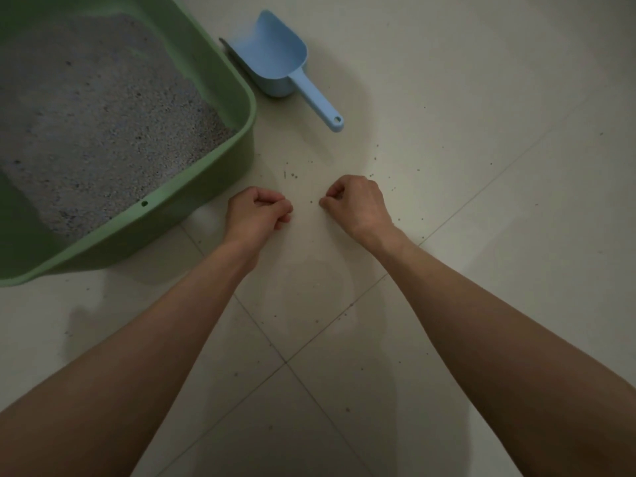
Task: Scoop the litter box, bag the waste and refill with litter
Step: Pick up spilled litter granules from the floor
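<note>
A: Where's your litter box (pixel 206 60)?
B: Upper left of frame, green, grey litter (pixel 93 125) inside. Blue scoop (pixel 278 60) lies on the floor just right of it, touching nothing.
A: Your hands?
B: Centre frame, over the tiled floor (pixel 481 166). Left hand (pixel 256 211) and right hand (pixel 358 201) both curled; can't tell whether either grip pinches a stray granule (pixel 311 202).

The litter box (pixel 206 187) stands on the floor (pixel 481 166) at the left, with litter (pixel 103 125) lying in it. The scoop (pixel 275 60) lies on the floor just right of the box's far corner, its handle pointing toward the person. Nearer, the left hand (pixel 256 213) sits just beside the box's near right corner, and the right hand (pixel 358 204) lies to its right, with scattered grains (pixel 296 174) on the floor around and beyond them.
</note>
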Action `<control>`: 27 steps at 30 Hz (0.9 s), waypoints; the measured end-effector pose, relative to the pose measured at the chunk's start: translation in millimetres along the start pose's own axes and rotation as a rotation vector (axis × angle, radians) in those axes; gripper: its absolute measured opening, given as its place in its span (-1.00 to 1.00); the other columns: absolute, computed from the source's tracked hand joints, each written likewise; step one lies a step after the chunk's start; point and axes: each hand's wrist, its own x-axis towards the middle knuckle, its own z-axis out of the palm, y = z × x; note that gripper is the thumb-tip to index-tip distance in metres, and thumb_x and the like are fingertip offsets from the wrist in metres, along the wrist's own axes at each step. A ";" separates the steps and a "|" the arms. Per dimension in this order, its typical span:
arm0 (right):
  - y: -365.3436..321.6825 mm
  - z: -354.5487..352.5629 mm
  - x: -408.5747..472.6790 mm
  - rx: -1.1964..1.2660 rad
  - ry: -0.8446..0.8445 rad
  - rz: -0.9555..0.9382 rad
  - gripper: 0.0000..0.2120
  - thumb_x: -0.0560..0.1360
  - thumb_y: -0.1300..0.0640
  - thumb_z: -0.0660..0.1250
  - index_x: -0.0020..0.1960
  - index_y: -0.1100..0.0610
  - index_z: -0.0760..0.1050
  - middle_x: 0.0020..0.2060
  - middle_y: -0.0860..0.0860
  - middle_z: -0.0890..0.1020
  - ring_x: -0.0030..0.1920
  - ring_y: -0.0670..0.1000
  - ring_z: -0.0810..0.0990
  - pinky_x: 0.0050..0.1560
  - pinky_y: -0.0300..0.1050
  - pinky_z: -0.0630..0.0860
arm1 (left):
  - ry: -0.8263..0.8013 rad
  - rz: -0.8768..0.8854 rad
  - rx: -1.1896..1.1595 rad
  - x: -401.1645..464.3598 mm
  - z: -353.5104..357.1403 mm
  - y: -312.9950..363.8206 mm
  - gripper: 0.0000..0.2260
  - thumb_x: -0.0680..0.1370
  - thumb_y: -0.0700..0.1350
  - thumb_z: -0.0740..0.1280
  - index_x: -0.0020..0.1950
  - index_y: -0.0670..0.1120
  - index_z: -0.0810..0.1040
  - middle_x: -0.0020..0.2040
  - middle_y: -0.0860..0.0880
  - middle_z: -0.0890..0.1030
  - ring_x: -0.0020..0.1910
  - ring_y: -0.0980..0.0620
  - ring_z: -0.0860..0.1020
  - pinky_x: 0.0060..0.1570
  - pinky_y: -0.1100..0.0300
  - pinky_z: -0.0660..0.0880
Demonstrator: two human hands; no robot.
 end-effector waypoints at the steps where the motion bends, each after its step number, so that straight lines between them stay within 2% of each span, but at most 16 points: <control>1: -0.2 0.1 0.2 0.001 -0.002 0.002 -0.82 0.49 0.13 0.33 -0.01 0.22 0.60 0.01 0.12 0.64 0.08 0.12 0.56 0.14 0.01 0.47 | 0.001 -0.003 0.002 -0.3 -0.5 -0.9 -0.83 0.43 -0.33 0.37 -0.24 -0.10 0.45 -0.31 -0.08 0.55 -0.40 0.12 0.49 -0.48 0.44 0.39; 9: -7.8 1.4 0.6 -0.065 -0.036 -0.028 -0.78 0.53 0.16 0.25 0.06 0.26 0.59 0.07 0.18 0.62 0.11 0.17 0.55 0.15 0.03 0.46 | 0.009 -0.036 0.026 0.1 -0.5 -0.8 -0.83 0.45 -0.34 0.32 -0.23 -0.08 0.48 -0.32 -0.05 0.54 -0.40 0.12 0.48 -0.49 0.46 0.39; 11: -6.7 -1.3 -0.9 -0.010 -0.006 -0.034 -0.78 0.54 0.14 0.27 0.03 0.26 0.60 0.03 0.15 0.64 0.07 0.13 0.57 0.11 -0.01 0.48 | 0.015 -0.047 0.075 3.1 1.5 -0.7 -0.83 0.47 -0.33 0.28 -0.22 -0.08 0.53 -0.32 -0.02 0.54 -0.39 0.13 0.47 -0.46 0.45 0.40; 13: -3.0 -8.1 -3.0 0.287 0.038 0.065 -0.81 0.52 0.15 0.31 -0.07 0.27 0.61 -0.23 0.08 0.63 -0.20 0.02 0.57 -0.15 -0.13 0.49 | 0.024 -0.026 0.152 5.3 5.3 -0.2 -0.83 0.50 -0.29 0.22 -0.14 -0.12 0.59 -0.31 0.01 0.55 -0.36 0.12 0.47 -0.35 0.41 0.44; 15: 4.6 -21.4 -3.6 0.875 -0.029 0.260 -0.83 0.51 0.19 0.32 -0.25 0.18 0.52 -0.50 -0.04 0.42 -0.49 -0.09 0.35 -0.46 -0.26 0.30 | 0.037 0.053 0.267 5.8 9.9 0.2 -0.82 0.52 -0.22 0.22 -0.07 -0.11 0.62 -0.25 0.01 0.57 -0.23 0.08 0.51 -0.11 0.29 0.46; 17: 15.7 -34.2 -3.0 1.439 -0.215 0.373 -0.73 0.53 0.22 0.27 -0.32 0.10 0.33 -0.54 -0.07 0.27 -0.54 -0.12 0.22 -0.52 -0.30 0.16 | 0.051 0.166 0.403 3.7 15.3 2.2 -0.86 0.50 -0.17 0.29 -0.04 -0.13 0.64 -0.19 0.01 0.57 -0.14 0.09 0.51 -0.02 0.29 0.42; 18: 21.0 -38.8 -3.2 1.568 -0.278 0.392 -0.73 0.54 0.22 0.25 -0.32 0.09 0.30 -0.54 -0.06 0.27 -0.54 -0.13 0.23 -0.51 -0.30 0.15 | 0.051 0.210 0.454 3.1 18.2 3.0 -0.87 0.48 -0.15 0.34 -0.04 -0.14 0.64 -0.19 0.00 0.56 -0.14 0.09 0.50 -0.03 0.30 0.40; 21: 32.3 -41.2 -9.7 1.670 -0.336 0.415 -0.79 0.53 0.21 0.23 -0.29 0.14 0.37 -0.48 -0.01 0.43 -0.51 -0.12 0.41 -0.52 -0.32 0.25 | 0.050 0.262 0.557 2.5 25.9 5.0 -0.84 0.45 -0.10 0.40 -0.04 -0.16 0.62 -0.20 -0.04 0.55 -0.13 0.03 0.51 -0.06 0.28 0.37; 23: 37.2 -37.8 -14.7 1.696 -0.329 0.437 -0.84 0.52 0.25 0.23 -0.24 0.18 0.41 -0.42 0.04 0.52 -0.46 -0.08 0.49 -0.52 -0.31 0.33 | 0.069 0.276 0.610 2.8 29.3 6.0 -0.84 0.45 -0.10 0.41 -0.04 -0.16 0.62 -0.14 -0.09 0.60 -0.06 -0.04 0.54 -0.03 0.25 0.38; 27: 41.5 -35.5 -19.1 1.633 -0.322 0.413 -0.82 0.53 0.35 0.18 -0.24 0.24 0.43 -0.35 0.10 0.56 -0.39 -0.04 0.55 -0.45 -0.31 0.45 | 0.088 0.297 0.655 3.2 33.4 7.4 -0.86 0.48 -0.12 0.36 -0.05 -0.15 0.63 -0.04 -0.12 0.64 0.02 -0.05 0.54 -0.01 0.25 0.35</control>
